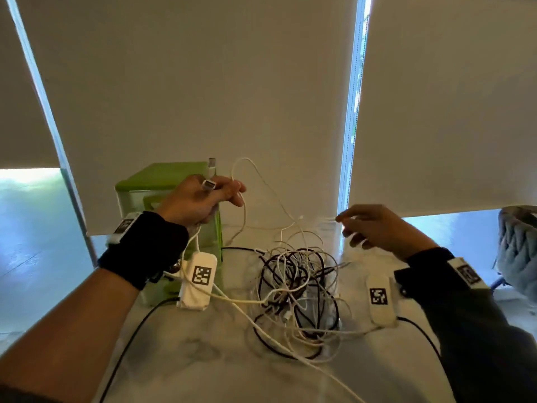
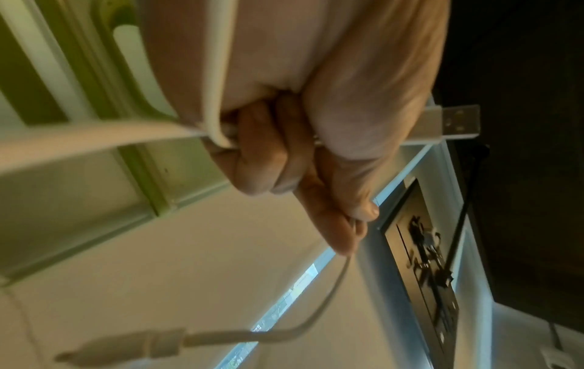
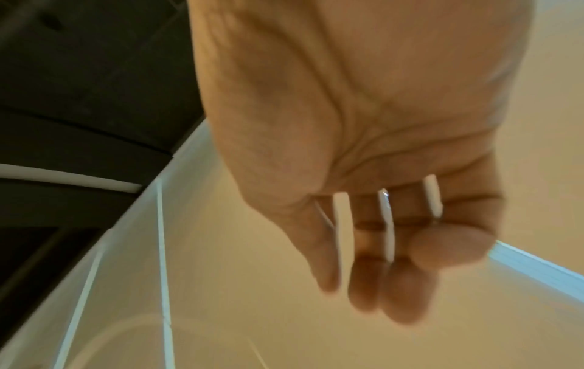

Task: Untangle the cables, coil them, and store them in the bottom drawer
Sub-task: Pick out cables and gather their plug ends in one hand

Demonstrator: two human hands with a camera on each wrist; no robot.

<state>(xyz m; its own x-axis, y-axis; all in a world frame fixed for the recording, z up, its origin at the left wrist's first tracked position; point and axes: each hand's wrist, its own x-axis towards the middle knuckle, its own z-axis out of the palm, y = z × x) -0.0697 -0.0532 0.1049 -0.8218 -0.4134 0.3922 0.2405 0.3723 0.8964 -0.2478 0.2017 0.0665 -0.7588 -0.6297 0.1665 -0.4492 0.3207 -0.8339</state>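
Grip: thin white cable [image 1: 243,210] with plugs was held by left hand [image 1: 200,200]; right hand [image 1: 377,228] was loosely spread, empty. Risk: knotted black-and-white cable heap [image 1: 296,289] could be dragged off the desk [image 1: 203,359] if pulled.

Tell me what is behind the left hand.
Behind the left hand, which grips white cable with USB plugs, stands the green drawer unit. Its top and part of its front show; the hand and wrist cover the rest, so the bottom drawer is mostly hidden.

Glossy green plastic drawer unit [image 1: 162,181], veined marble-look tabletop [image 1: 203,353].
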